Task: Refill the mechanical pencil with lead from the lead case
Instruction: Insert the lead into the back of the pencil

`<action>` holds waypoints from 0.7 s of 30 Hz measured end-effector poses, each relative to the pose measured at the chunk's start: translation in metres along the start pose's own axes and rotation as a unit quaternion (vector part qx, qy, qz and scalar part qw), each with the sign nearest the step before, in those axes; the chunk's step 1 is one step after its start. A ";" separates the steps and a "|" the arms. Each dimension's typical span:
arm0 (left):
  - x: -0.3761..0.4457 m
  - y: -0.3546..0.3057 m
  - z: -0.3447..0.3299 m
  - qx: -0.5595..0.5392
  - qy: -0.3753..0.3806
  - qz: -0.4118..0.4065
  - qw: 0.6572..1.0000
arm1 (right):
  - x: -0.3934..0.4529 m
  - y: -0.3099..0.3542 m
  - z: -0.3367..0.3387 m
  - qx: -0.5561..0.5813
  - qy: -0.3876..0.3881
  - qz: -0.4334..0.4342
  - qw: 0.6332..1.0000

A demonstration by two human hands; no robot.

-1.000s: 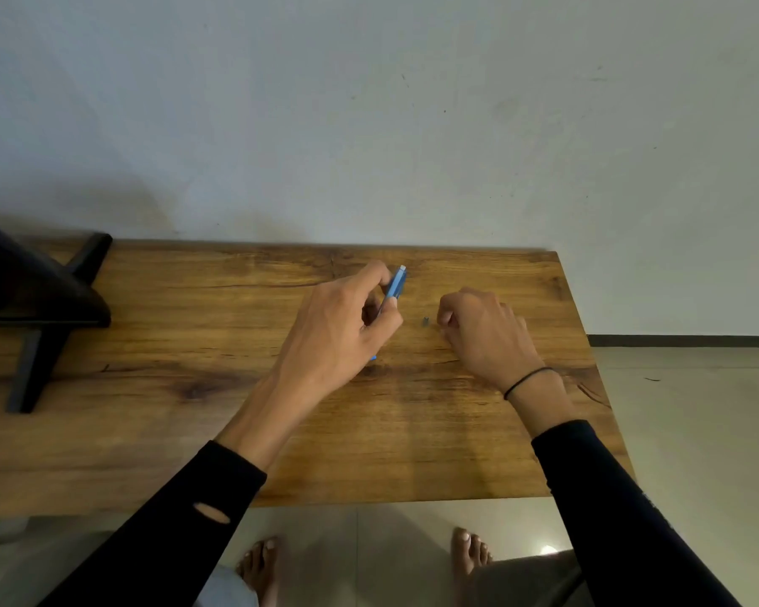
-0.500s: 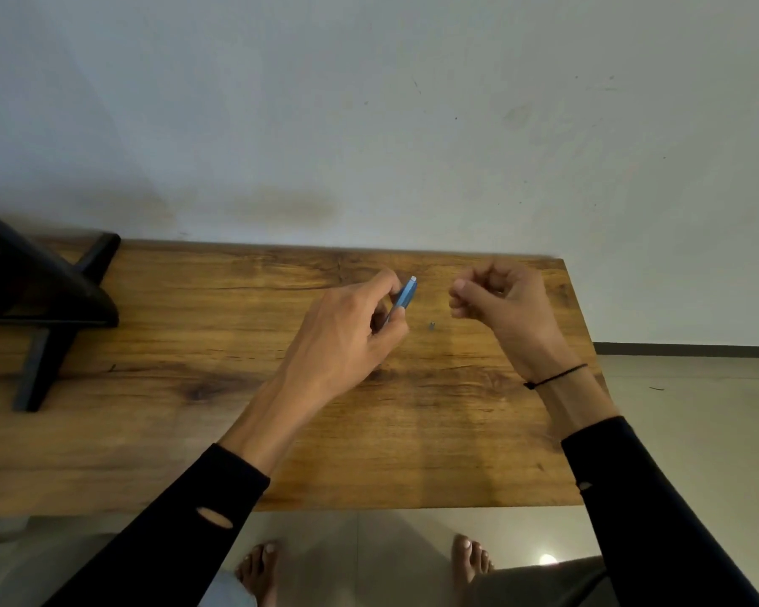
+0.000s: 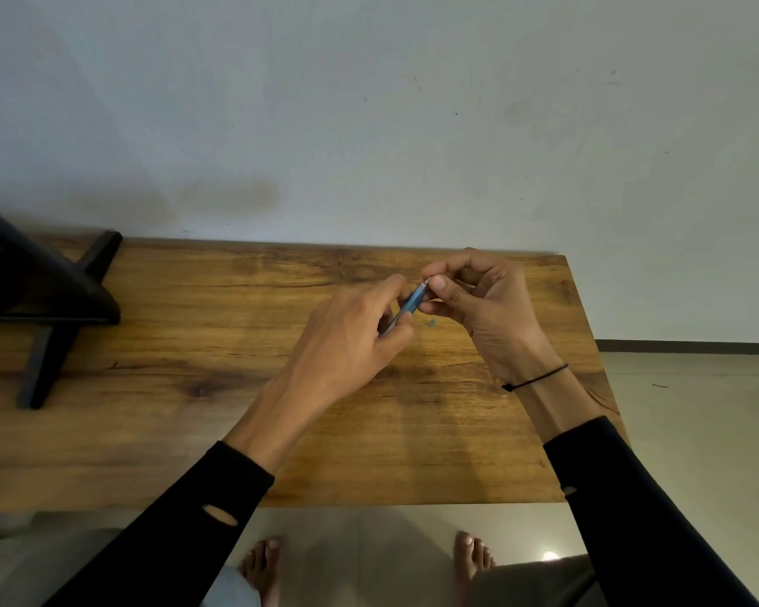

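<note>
A blue mechanical pencil is held tilted above the wooden table, its upper end pointing up and to the right. My left hand grips its lower barrel. My right hand pinches thumb and forefinger together at the pencil's upper end; whatever lies between those fingertips is too small to make out. A tiny grey piece lies on the table just below the two hands. The lead case cannot be made out.
A black stand with angled legs occupies the table's left end. The table backs against a pale wall. Its right edge and front edge drop to a tiled floor, where bare feet show.
My right hand rose from the table surface and came left to meet the pencil's upper end. My left hand lifted the pencil slightly and kept its grip.
</note>
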State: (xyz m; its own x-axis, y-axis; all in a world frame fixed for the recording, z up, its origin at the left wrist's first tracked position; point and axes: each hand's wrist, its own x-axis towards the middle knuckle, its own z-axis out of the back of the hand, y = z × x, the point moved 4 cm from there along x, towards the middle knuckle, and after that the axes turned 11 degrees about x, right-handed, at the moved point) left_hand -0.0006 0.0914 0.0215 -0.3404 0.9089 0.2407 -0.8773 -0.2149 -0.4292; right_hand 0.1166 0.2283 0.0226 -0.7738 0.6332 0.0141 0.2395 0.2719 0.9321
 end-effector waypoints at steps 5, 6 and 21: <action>0.000 0.000 0.002 -0.001 0.001 0.006 1.000 | 0.001 0.000 0.001 -0.011 0.007 0.001 1.000; 0.000 0.000 0.002 0.002 0.001 0.007 1.000 | 0.001 0.001 0.001 -0.019 0.008 0.004 1.000; -0.003 0.000 0.000 0.038 0.005 0.007 0.999 | 0.001 -0.001 0.007 -0.069 0.015 -0.018 0.997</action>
State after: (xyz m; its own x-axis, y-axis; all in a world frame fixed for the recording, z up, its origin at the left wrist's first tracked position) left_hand 0.0004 0.0891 0.0209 -0.3498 0.9093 0.2255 -0.8956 -0.2539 -0.3653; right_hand 0.1203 0.2339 0.0192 -0.7987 0.6016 -0.0117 0.1297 0.1912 0.9729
